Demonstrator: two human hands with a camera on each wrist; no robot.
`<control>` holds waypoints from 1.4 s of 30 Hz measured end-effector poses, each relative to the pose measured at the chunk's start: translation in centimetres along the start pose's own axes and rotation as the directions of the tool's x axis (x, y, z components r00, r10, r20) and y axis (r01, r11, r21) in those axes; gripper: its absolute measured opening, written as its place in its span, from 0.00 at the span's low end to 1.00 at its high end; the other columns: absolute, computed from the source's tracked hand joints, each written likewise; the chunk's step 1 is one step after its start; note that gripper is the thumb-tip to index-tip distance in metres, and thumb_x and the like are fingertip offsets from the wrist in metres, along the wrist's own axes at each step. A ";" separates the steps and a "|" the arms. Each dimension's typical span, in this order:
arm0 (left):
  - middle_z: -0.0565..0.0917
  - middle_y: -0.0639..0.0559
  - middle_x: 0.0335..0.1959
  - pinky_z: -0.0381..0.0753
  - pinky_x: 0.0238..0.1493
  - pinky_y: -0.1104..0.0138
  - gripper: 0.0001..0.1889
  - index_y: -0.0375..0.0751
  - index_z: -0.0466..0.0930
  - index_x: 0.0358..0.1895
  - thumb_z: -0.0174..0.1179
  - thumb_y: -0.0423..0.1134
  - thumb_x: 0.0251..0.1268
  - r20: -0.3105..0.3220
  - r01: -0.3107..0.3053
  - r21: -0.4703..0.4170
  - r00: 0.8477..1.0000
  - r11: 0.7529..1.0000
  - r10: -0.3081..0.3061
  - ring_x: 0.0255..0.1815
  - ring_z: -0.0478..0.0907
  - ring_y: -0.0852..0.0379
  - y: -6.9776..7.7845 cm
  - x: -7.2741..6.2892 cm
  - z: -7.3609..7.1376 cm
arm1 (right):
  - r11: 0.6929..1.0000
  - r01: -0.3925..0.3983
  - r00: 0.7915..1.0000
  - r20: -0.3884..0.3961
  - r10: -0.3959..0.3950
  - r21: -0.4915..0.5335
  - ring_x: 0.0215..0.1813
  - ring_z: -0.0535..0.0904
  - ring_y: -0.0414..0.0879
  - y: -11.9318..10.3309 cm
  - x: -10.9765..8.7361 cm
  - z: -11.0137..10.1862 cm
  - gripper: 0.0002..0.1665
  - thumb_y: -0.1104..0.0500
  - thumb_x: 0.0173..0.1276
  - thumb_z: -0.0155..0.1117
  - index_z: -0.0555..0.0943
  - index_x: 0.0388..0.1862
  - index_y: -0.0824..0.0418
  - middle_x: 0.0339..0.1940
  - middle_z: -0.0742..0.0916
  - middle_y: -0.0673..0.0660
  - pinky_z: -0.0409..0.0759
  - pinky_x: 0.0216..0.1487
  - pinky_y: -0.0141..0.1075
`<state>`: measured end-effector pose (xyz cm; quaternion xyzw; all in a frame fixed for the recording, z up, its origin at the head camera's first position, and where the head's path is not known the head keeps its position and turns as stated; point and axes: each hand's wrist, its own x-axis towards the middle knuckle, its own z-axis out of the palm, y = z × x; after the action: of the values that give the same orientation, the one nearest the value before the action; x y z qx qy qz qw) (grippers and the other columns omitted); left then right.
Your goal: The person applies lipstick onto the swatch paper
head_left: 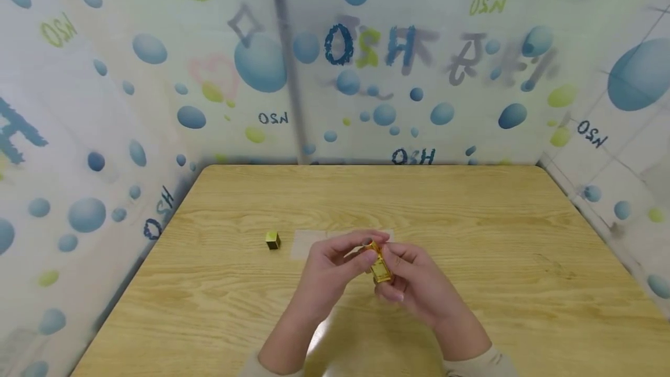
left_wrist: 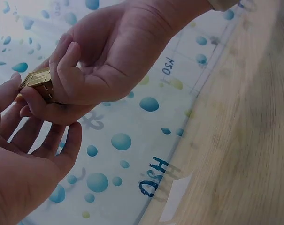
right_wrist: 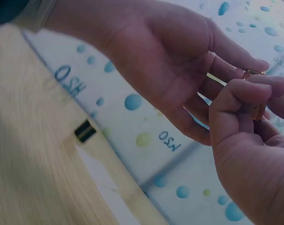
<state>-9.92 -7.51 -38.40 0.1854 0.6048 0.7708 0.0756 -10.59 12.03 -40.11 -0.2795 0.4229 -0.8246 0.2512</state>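
Note:
A small, shiny gold lipstick [head_left: 381, 270] with a square body and a rounded end is held between both hands above the table. My left hand [head_left: 332, 266] pinches it near its rounded end, thumb on the near side. From the other side my right hand [head_left: 419, 287] grips the square body between thumb and curled fingers. In the left wrist view the gold body [left_wrist: 38, 84] shows between the hands. Fingers hide most of the lipstick [right_wrist: 258, 110] in the right wrist view. A square gold cap [head_left: 273, 240] stands on the table, left of the hands.
A pale strip of paper or tape [head_left: 307, 244] lies on the wooden table [head_left: 209, 307], partly behind the left hand. Beyond the table's far edge hangs a patterned curtain [head_left: 356, 115] with blue and green drops; similar sheets flank both sides.

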 end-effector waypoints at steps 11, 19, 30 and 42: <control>0.92 0.60 0.52 0.85 0.47 0.70 0.18 0.25 0.84 0.60 0.63 0.35 0.77 0.041 0.021 -0.040 0.999 0.999 -0.019 0.48 0.85 0.65 0.2 -0.4 0.7 | 0.908 -0.138 0.964 0.262 0.033 0.396 0.21 0.60 0.32 1.1 0.3 0.1 0.26 0.54 0.92 0.36 0.86 0.58 0.56 0.50 0.88 0.45 0.64 0.30 0.22; 0.93 0.60 0.52 0.86 0.56 0.65 0.18 0.23 0.84 0.59 0.65 0.33 0.75 -0.013 0.033 -0.070 0.999 0.997 -0.034 0.59 0.86 0.60 0.1 -0.5 0.8 | 0.957 -0.066 0.988 0.151 0.024 0.284 0.22 0.62 0.34 0.8 0.0 0.3 0.28 0.59 0.92 0.33 0.86 0.58 0.57 0.46 0.88 0.45 0.68 0.32 0.24; 0.93 0.62 0.49 0.85 0.59 0.65 0.15 0.17 0.85 0.53 0.66 0.29 0.72 -0.031 -0.105 -0.029 0.994 0.994 0.104 0.61 0.86 0.55 -0.1 -0.7 0.9 | 0.997 0.071 0.996 0.054 -0.073 0.042 0.22 0.57 0.41 0.9 -0.1 0.7 0.27 0.62 0.90 0.39 0.89 0.55 0.55 0.37 0.85 0.41 0.60 0.30 0.32; 0.93 0.60 0.49 0.88 0.57 0.66 0.18 0.20 0.83 0.57 0.69 0.33 0.72 -0.196 -0.093 -0.041 0.977 0.995 0.083 0.56 0.89 0.57 -0.4 -0.3 0.8 | 0.959 0.094 0.970 -0.193 -0.148 -0.266 0.30 0.76 0.32 0.8 -0.1 1.4 0.19 0.63 0.87 0.51 0.87 0.62 0.54 0.41 0.88 0.41 0.78 0.38 0.26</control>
<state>-9.41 -6.77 -38.68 0.1339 0.5809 0.8028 -0.0132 -9.44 10.96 -40.11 -0.2460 0.5316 -0.8022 0.1159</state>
